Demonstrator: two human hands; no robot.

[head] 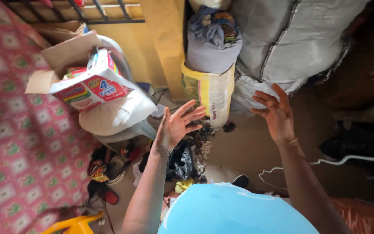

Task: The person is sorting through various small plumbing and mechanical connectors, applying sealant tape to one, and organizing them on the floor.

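Note:
Both of my hands are raised in front of me with the fingers spread and nothing in them. My left hand (176,125) is palm-up beside a yellow-and-white sack (211,93) stuffed with a grey-blue cloth bundle (211,43). My right hand (275,112) reaches toward a big grey woven sack (295,39) and hovers just below it. Under my left hand lies a heap of dark clothes and a black plastic bag (182,162) on the floor.
A white plastic chair (122,117) at the left carries a pillow and an open cardboard box (87,82). A pink patterned cloth (18,143) covers the left side. Shoes and clutter (104,173) lie on the floor, and a white cable (347,160) runs at the right.

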